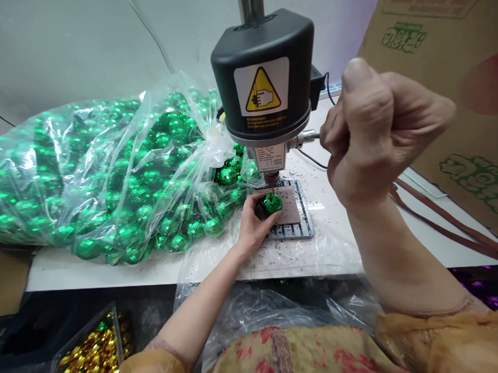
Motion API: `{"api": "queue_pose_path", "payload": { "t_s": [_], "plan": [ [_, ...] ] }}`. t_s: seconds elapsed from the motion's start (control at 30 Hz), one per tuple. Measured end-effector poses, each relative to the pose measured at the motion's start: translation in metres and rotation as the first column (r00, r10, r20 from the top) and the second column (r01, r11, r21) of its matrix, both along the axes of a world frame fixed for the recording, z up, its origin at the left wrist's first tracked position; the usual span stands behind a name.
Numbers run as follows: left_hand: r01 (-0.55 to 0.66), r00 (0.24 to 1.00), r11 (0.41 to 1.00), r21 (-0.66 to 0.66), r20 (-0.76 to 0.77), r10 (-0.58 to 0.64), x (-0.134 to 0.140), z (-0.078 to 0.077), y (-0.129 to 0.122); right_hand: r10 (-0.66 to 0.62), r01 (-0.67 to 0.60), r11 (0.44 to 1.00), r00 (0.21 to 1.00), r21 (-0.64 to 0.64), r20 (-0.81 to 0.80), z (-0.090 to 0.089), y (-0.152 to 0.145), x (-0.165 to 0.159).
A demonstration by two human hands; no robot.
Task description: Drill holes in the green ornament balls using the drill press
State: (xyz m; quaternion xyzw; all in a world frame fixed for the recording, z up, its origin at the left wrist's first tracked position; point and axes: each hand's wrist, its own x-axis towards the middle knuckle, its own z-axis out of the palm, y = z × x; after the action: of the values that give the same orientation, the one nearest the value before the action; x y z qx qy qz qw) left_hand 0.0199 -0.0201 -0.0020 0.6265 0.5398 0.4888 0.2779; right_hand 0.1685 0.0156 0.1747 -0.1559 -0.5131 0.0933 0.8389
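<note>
A green faceted ball (273, 203) sits on a board on the base plate of a small drill press (265, 71), right under its bit. My left hand (254, 219) pinches the ball from the left, thumb in front and fingers behind. The thin bit touches or enters the ball's top; I cannot tell which. My right hand (373, 128) is raised at the machine's right side, closed around the end of its metal feed lever (310, 136). Most of the lever is hidden behind the fingers. Dark chips lie scattered around the base plate (305, 228).
A large clear bag (110, 175) full of green balls fills the table's left, its gathered mouth beside the machine. A cardboard box (445, 81) stands at right, near a brown strap (438, 215). Below the table edge, a clear bin (85, 355) holds gold balls.
</note>
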Motion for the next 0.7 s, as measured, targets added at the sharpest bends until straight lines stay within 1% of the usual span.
{"api": "queue_pose_path", "payload": {
  "t_s": [0.03, 0.07, 0.1, 0.13, 0.17, 0.2, 0.23, 0.27, 0.3, 0.33, 0.4, 0.43, 0.47, 0.57, 0.63, 0.7],
  "plan": [
    [-0.036, 0.998, 0.998, 0.044, -0.046, 0.038, 0.002, 0.001, -0.012, 0.011, -0.011, 1.0, 1.0, 0.006, 0.008, 0.001, 0.001, 0.001],
    [-0.022, 0.995, 0.995, 0.095, -0.09, 0.031, 0.004, 0.001, -0.026, 0.017, -0.017, 1.0, 1.0, 0.009, 0.012, 0.001, 0.002, 0.002],
    [0.049, 0.99, 0.988, 0.146, -0.137, -0.029, 0.006, 0.0, -0.041, 0.021, -0.021, 1.0, 1.0, 0.009, 0.015, 0.0, 0.003, 0.002],
    [0.172, 0.972, 0.966, 0.194, -0.193, -0.135, 0.008, -0.001, -0.056, 0.024, -0.024, 1.0, 1.0, 0.019, 0.015, -0.001, 0.004, 0.003],
    [0.315, 0.932, 0.92, 0.235, -0.262, -0.252, 0.011, -0.003, -0.07, 0.026, -0.027, 0.999, 1.0, 0.034, 0.011, -0.002, 0.005, 0.003],
    [0.439, 0.878, 0.858, 0.266, -0.332, -0.346, 0.013, -0.005, -0.082, 0.033, -0.034, 0.998, 0.999, 0.045, 0.007, -0.004, 0.006, 0.003],
    [0.526, 0.828, 0.798, 0.293, -0.39, -0.403, 0.014, -0.006, -0.09, 0.038, -0.038, 0.998, 0.999, 0.053, 0.006, -0.004, 0.006, 0.004],
    [0.568, 0.8, 0.761, 0.314, -0.428, -0.42, 0.013, -0.007, -0.094, 0.043, -0.043, 0.997, 0.999, 0.056, 0.005, -0.005, 0.007, 0.004],
    [0.561, 0.803, 0.758, 0.334, -0.443, -0.399, 0.01, -0.006, -0.092, 0.046, -0.046, 0.998, 0.999, 0.052, 0.004, -0.005, 0.006, 0.004],
    [0.507, 0.832, 0.787, 0.353, -0.438, -0.34, 0.006, -0.003, -0.086, 0.046, -0.046, 0.998, 0.999, 0.04, 0.006, -0.005, 0.005, 0.004],
    [0.296, 0.899, 0.884, 0.361, -0.417, -0.131, -0.01, 0.006, -0.061, 0.043, -0.044, 0.999, 0.999, 0.009, 0.015, -0.004, 0.004, 0.005],
    [0.158, 0.908, 0.919, 0.36, -0.42, 0.008, -0.021, 0.012, -0.044, 0.049, -0.049, 0.999, 0.999, -0.001, 0.02, -0.004, 0.003, 0.006],
    [0.038, 0.889, 0.937, 0.347, -0.44, 0.127, -0.031, 0.018, -0.026, 0.06, -0.06, 0.998, 0.998, -0.008, 0.024, -0.004, 0.002, 0.006],
    [-0.104, 0.855, 0.94, 0.324, -0.454, 0.251, -0.059, 0.033, 0.029, 0.086, -0.086, 0.996, 0.996, 0.019, 0.013, -0.005, 0.003, 0.006],
    [-0.144, 0.841, 0.945, 0.294, -0.467, 0.273, -0.071, 0.037, 0.058, 0.087, -0.087, 0.996, 0.996, 0.031, -0.003, -0.006, 0.005, 0.005],
    [-0.16, 0.832, 0.956, 0.247, -0.488, 0.265, -0.076, 0.037, 0.08, 0.071, -0.071, 0.997, 0.997, 0.026, -0.017, -0.006, 0.007, 0.004]
  ]
}}
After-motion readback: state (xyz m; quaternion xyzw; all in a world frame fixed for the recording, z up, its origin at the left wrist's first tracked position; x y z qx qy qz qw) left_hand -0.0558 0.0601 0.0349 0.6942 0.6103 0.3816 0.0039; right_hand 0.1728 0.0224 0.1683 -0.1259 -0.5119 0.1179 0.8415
